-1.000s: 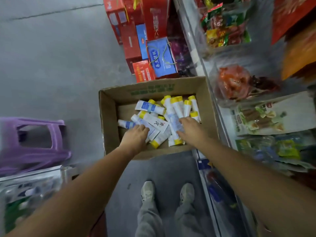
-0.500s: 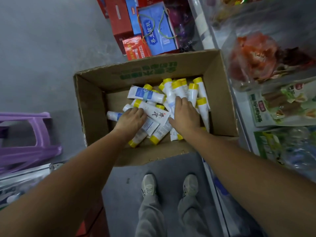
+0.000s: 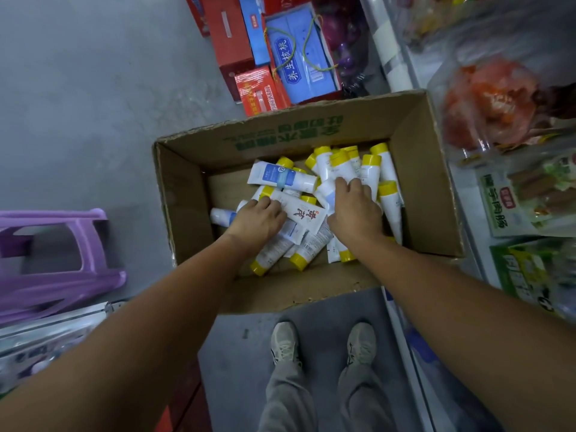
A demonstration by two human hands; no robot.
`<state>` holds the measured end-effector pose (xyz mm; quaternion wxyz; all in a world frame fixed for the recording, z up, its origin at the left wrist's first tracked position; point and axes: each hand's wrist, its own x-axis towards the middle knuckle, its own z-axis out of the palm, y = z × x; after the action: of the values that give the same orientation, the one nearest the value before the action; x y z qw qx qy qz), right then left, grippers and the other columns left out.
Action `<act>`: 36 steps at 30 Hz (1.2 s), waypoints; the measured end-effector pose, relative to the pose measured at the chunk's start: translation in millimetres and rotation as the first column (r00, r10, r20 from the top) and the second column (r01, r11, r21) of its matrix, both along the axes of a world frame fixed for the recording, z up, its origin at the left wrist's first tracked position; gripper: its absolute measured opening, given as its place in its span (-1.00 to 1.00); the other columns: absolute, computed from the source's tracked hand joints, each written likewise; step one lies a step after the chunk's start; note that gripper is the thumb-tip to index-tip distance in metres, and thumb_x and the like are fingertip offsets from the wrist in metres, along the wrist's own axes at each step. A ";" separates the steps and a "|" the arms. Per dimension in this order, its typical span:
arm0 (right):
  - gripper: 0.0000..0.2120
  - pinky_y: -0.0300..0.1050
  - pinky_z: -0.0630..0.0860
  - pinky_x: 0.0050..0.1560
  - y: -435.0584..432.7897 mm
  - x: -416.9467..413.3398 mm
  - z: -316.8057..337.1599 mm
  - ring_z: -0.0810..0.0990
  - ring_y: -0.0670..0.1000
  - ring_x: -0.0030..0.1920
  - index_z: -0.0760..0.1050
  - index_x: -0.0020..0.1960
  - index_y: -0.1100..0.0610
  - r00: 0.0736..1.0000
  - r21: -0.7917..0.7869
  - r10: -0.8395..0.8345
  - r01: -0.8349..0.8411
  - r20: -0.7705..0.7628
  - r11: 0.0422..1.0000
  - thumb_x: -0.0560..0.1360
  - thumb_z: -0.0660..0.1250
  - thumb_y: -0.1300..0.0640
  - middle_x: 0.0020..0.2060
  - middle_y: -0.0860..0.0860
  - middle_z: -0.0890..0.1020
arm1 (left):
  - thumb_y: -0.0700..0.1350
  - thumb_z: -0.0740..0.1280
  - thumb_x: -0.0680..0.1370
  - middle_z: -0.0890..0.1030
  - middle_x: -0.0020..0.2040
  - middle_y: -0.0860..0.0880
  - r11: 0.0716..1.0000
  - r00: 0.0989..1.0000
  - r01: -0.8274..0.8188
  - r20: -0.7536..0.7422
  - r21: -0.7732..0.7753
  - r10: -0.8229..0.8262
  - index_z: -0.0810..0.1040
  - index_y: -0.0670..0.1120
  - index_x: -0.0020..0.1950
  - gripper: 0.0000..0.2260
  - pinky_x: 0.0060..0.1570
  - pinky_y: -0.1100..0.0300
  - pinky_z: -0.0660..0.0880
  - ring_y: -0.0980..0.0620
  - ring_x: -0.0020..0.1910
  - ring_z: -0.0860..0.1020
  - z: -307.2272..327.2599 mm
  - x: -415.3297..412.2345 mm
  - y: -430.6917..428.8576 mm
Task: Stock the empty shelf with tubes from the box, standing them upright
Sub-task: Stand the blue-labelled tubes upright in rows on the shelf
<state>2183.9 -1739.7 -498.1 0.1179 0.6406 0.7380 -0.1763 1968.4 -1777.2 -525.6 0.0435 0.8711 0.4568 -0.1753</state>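
An open cardboard box (image 3: pixel 187 198) stands on the floor in front of my feet. Inside lies a loose pile of white tubes with yellow caps (image 3: pixel 367 169), some printed blue (image 3: pixel 277 177), one with red characters (image 3: pixel 304 213). Both my hands are down in the box. My left hand (image 3: pixel 258 219) has its fingers curled over tubes at the left of the pile. My right hand (image 3: pixel 355 210) curls its fingers round tubes at the middle right. The tubes under the palms are hidden. No empty shelf is in view.
A purple plastic stool (image 3: pixel 56 260) stands to the left. Red and blue gift boxes (image 3: pixel 296 57) are stacked behind the box. Shelves with bagged snacks (image 3: pixel 514 201) run along the right. My shoes (image 3: pixel 285 344) are on the grey floor just behind the box.
The view has dropped closer to the box. Both hands have pushed deeper into the pile and their fingers have closed over tubes.
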 end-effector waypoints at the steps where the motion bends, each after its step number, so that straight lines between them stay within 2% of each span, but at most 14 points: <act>1: -0.36 0.01 0.48 -0.08 1.1 0.8 2.8 0.41 0.18 0.23 0.23 0.45 0.11 1.000 -0.016 0.000 -0.001 -0.016 1.000 0.45 0.42 0.10 0.25 0.14 0.40 | -0.17 0.57 0.24 0.57 -0.12 -0.09 1.000 1.000 0.003 -0.009 -0.012 -0.003 0.61 -0.09 -0.08 -0.70 -0.27 0.06 0.48 -0.10 -0.17 0.55 1.2 -0.9 0.1; 5: -0.38 0.04 0.48 -0.04 5.0 7.7 15.5 0.42 0.20 0.22 0.24 0.44 0.10 0.995 -0.061 -0.026 0.021 -0.091 0.998 0.46 0.41 0.09 0.23 0.15 0.41 | -0.16 0.59 0.17 0.59 -0.17 -0.10 1.000 0.998 -0.016 0.061 -0.027 0.017 0.64 -0.11 -0.16 -0.70 -0.39 0.11 0.49 -0.12 -0.23 0.58 11.5 -3.4 -3.3; 9: -0.40 0.07 0.47 -0.05 4.8 13.4 29.3 0.44 0.22 0.21 0.26 0.44 0.11 0.980 -0.060 -0.082 0.073 -0.179 0.996 0.46 0.39 0.11 0.21 0.16 0.43 | -0.07 0.60 0.12 0.59 -0.18 -0.07 0.999 0.997 -0.025 0.075 -0.047 0.029 0.64 -0.08 -0.17 -0.66 -0.40 0.13 0.47 -0.09 -0.23 0.57 23.3 -8.3 -7.9; 15: -0.35 0.09 0.49 0.05 7.8 24.4 64.4 0.43 0.23 0.25 0.27 0.45 0.12 0.946 -0.075 -0.167 0.152 -0.278 0.986 0.43 0.43 0.12 0.25 0.16 0.43 | -0.03 0.51 0.29 0.59 -0.08 -0.08 0.987 0.974 -0.141 0.166 -0.076 0.152 0.59 -0.08 0.00 -0.67 -0.30 0.06 0.51 -0.13 -0.16 0.57 56.2 -13.6 -10.9; 18: -0.26 0.15 0.53 0.04 10.9 30.9 88.0 0.48 0.24 0.16 0.24 0.44 0.08 0.908 -0.084 -0.213 0.196 -0.361 0.977 0.35 0.49 0.13 0.18 0.16 0.46 | -0.06 0.46 0.37 0.58 -0.06 -0.09 0.952 0.912 -0.287 0.274 -0.102 0.304 0.56 -0.09 0.05 -0.71 -0.27 0.04 0.51 -0.16 -0.09 0.56 82.0 -8.9 -5.7; 21: -0.16 0.15 0.55 0.01 11.9 39.9 115.0 0.51 0.23 0.09 0.16 0.46 -0.06 0.883 -0.095 -0.239 0.219 -0.405 0.971 0.31 0.52 0.15 0.18 0.15 0.44 | -0.08 0.45 0.37 0.59 -0.02 -0.07 0.922 0.842 -0.366 0.377 -0.122 0.384 0.55 -0.10 0.08 -0.69 -0.26 0.06 0.47 -0.14 -0.04 0.56 106.2 -4.8 -0.9; 26: -0.35 0.08 0.53 0.00 10.2 61.3 167.4 0.50 0.21 0.07 0.31 0.34 -0.03 0.882 -0.033 -0.223 0.230 -0.416 0.973 0.32 0.47 0.17 0.13 0.13 0.45 | -0.04 0.45 0.39 0.55 -0.04 -0.01 0.874 0.749 -0.447 0.454 -0.191 0.483 0.51 -0.06 0.06 -0.71 -0.23 -0.01 0.51 -0.06 -0.08 0.52 162.9 6.0 6.4; 29: -0.43 0.09 0.55 -0.02 9.3 72.7 201.4 0.53 0.18 0.04 0.34 0.28 -0.01 0.848 -0.021 -0.267 0.289 -0.458 0.957 0.33 0.47 0.14 0.11 0.11 0.50 | -0.03 0.46 0.35 0.55 -0.07 0.04 0.816 0.637 -0.487 0.512 -0.312 0.576 0.52 -0.01 0.05 -0.70 -0.18 -0.01 0.52 0.00 -0.12 0.52 199.8 11.3 12.5; 31: -0.53 0.05 0.54 -0.09 7.8 79.8 225.5 0.53 0.18 -0.01 0.34 0.19 0.01 0.815 -0.012 -0.305 0.344 -0.492 0.939 0.35 0.44 0.13 0.06 0.11 0.52 | -0.01 0.46 0.32 0.58 -0.11 0.08 0.775 0.527 -0.494 0.574 -0.393 0.627 0.54 0.04 0.03 -0.69 -0.16 0.03 0.52 0.05 -0.15 0.55 223.0 13.5 15.8; 34: -0.57 -0.08 0.39 -0.19 3.3 91.9 263.0 0.50 0.13 -0.07 0.33 0.14 0.08 0.751 -0.017 -0.392 0.453 -0.531 0.891 0.37 0.45 0.15 -0.03 0.09 0.49 | -0.10 0.48 0.37 0.64 -0.11 0.14 0.736 0.357 -0.461 0.655 -0.497 0.666 0.58 0.07 0.06 -0.71 -0.18 0.31 0.48 0.21 -0.14 0.59 260.1 21.4 17.0; 36: -0.53 -0.07 0.41 -0.16 -1.9 100.0 286.0 0.51 0.13 -0.06 0.35 0.17 0.13 0.690 -0.025 -0.480 0.557 -0.541 0.830 0.36 0.49 0.11 -0.03 0.09 0.51 | -0.19 0.48 0.42 0.66 -0.10 0.15 0.703 0.248 -0.428 0.674 -0.568 0.696 0.58 0.08 0.05 -0.73 -0.18 0.38 0.46 0.25 -0.14 0.61 282.5 28.8 17.2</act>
<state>2283.9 -1741.6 -212.2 -0.1889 0.7561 0.5399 -0.3180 1997.2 -1760.0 -243.1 0.4413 0.5940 0.6246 0.2495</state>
